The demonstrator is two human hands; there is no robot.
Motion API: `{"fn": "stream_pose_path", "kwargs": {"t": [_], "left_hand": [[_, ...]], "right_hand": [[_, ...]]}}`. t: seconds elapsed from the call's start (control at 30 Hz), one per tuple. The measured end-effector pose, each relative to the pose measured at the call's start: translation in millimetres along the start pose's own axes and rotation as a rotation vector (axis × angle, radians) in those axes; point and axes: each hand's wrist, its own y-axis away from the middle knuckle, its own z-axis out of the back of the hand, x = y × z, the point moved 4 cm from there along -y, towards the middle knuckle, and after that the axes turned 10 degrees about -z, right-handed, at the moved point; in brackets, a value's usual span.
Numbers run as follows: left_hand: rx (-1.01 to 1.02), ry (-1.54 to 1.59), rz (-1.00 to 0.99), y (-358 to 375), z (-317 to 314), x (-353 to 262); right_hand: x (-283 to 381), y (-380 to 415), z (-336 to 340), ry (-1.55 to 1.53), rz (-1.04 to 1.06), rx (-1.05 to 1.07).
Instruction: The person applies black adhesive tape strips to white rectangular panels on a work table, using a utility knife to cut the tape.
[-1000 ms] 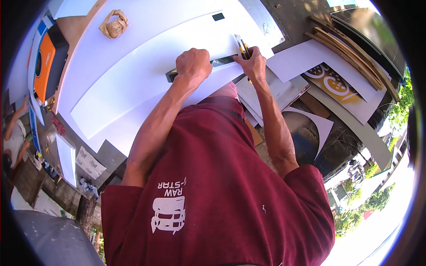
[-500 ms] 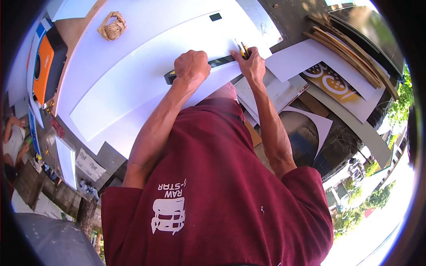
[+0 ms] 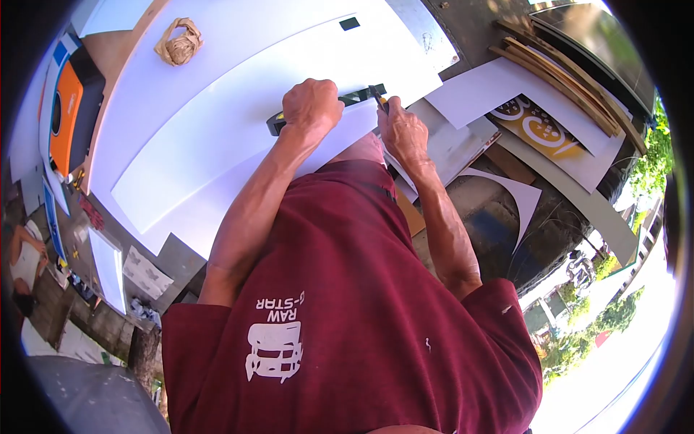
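My left hand [image 3: 312, 108] is closed in a fist over a dark bar [image 3: 353, 97], which lies on a large white sheet [image 3: 238, 108]. The bar's rounded left end, with a bit of yellow, sticks out beside the wrist. My right hand [image 3: 403, 132] grips a slim black and yellow cutter [image 3: 380, 100], whose tip points up and left at the bar's right end. Whether the tip touches the sheet cannot be made out. Under my hands, the sheet's near edge is close to my waist.
Crumpled brown paper [image 3: 179, 45] rests at the upper left, near an orange and black case [image 3: 69, 108]. Wooden strips [image 3: 560, 83] and a printed panel [image 3: 538, 129] lie on the right. Another person [image 3: 27, 253] is at the far left edge.
My right hand has moved down and turned, and the cutter in it now points up and left near the bar's end. My left hand has stayed nearly in place on the bar.
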Motion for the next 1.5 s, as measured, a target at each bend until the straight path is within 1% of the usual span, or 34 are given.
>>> {"fn": "stream_pose_path", "kwargs": {"t": [0.1,0.2,0.33,0.43,0.47,0.57,0.67,0.77,0.8,0.9,0.93,1.03,1.1,1.27,1.37,1.43,1.5], "left_hand": [[0.002,-0.004,-0.001,1,1,0],[0.005,0.011,0.005,1,-1,1],[0.009,0.066,-0.005,3,3,3],[0.016,0.132,-0.032,9,10,4],[0.009,0.140,-0.023,9,10,6],[0.005,0.158,-0.012,5,9,7],[0.057,0.193,0.002,4,14,9],[0.106,0.296,0.008,3,20,9],[0.101,0.330,0.007,2,25,10],[0.094,0.475,-0.013,12,41,20],[0.089,0.528,-0.018,18,47,28],[0.060,0.666,0.015,43,60,48],[0.056,0.741,0.003,52,54,66],[0.065,0.827,0.067,88,44,89],[0.051,0.851,0.080,108,33,102],[0.018,0.893,0.085,123,25,111],[0.003,0.851,0.135,139,20,123]], "right_hand": [[4,1,-1,0.057,-0.013,0.007],[1,11,-4,0.046,0.027,-0.019],[-21,37,1,0.097,-0.082,0.085],[-42,32,-1,-0.386,-0.214,0.120],[-47,25,-2,-0.597,-0.241,0.117],[-38,-10,-1,-0.333,-0.319,-0.079],[-16,-40,7,-0.261,-0.438,-0.059],[-14,-59,-2,-0.216,-0.413,0.036],[-14,-61,-2,-0.197,-0.347,-0.007],[-19,-61,1,-0.395,-0.362,-0.008],[-20,-57,0,-0.706,-0.458,0.155],[8,-33,-2,-1.129,-0.260,0.420],[28,-22,-6,-1.286,-0.236,0.568],[65,0,-17,-1.288,-0.209,0.721],[76,12,-30,-1.293,-0.230,0.747],[82,19,-41,-1.289,-0.201,0.757],[93,26,-53,-1.271,-0.180,0.768]]}}
